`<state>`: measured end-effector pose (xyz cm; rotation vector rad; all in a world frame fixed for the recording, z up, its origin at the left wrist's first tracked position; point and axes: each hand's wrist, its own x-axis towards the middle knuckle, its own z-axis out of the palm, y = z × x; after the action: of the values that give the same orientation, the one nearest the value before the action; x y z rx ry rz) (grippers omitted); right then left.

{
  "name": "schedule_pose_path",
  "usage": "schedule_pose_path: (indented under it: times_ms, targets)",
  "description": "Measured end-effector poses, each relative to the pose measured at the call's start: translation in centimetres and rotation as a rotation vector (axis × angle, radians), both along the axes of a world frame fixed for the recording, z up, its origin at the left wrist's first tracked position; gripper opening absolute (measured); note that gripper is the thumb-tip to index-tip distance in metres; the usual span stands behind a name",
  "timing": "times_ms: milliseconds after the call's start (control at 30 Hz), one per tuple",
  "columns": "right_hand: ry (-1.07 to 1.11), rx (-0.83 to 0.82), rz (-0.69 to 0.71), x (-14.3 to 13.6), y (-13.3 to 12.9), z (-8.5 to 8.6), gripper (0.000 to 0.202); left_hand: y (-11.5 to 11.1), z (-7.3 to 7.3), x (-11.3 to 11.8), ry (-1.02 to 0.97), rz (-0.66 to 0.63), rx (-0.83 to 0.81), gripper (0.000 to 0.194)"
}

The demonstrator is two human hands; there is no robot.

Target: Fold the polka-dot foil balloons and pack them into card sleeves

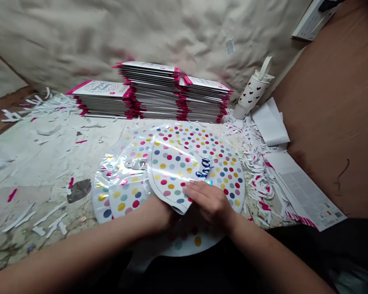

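Flat polka-dot foil balloons [227, 167] lie stacked at the table's front edge, with several coloured dots on white film. The top balloon has a folded-over part [171, 163], and blue lettering shows beside the fold. My left hand [162, 213] reaches under the near edge of this fold, which hides its fingers. On the right side of the fold, my right hand [213, 202] grips the film, its fingers lying together on top and its thumb out of sight. A balloon's tail [141, 261] hangs past the table edge.
Stacks of pink-edged printed packs [156, 96] stand along the back. A white tumbler with hearts [252, 94] leans at the back right. Shredded paper [257, 179] and a cut printed sleeve [309, 192] lie to the right, with more paper strips [49, 218] at left.
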<state>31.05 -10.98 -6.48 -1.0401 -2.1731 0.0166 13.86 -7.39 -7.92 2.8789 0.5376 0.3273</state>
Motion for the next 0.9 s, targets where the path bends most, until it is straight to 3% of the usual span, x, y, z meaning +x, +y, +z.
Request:
schedule_pose_path:
  times_ms: [133,233,467,600,700,800,900]
  targets:
    - [-0.071,-0.124,0.031,0.5,0.2,-1.3,0.032,-2.9,0.9,-5.0,0.003,-0.016,-0.013,0.047]
    - [-0.194,-0.3,0.085,0.0,-0.1,-1.6,0.038,-4.2,1.3,-6.8,0.016,-0.015,-0.027,0.044]
    - [-0.299,-0.436,0.149,-0.9,-1.7,-1.5,0.045,-4.1,1.1,-6.3,0.005,0.017,-0.002,0.026]
    - [-0.299,-0.469,0.144,-1.0,-2.5,-1.3,0.05,-4.4,0.6,-6.8,-0.149,0.062,0.224,0.015]
    - [-0.274,-0.496,0.16,-1.1,-2.5,-0.9,0.057,-3.9,0.5,-6.8,-0.188,0.084,0.308,0.022]
    - [-0.2,-0.465,0.177,-0.8,-2.2,-0.9,0.061,-2.9,1.3,-5.9,-0.128,0.06,0.162,0.023]
    - [-0.106,-0.326,0.09,0.1,-1.8,-1.6,0.048,-1.9,3.4,-4.6,-0.152,0.13,-0.114,0.021]
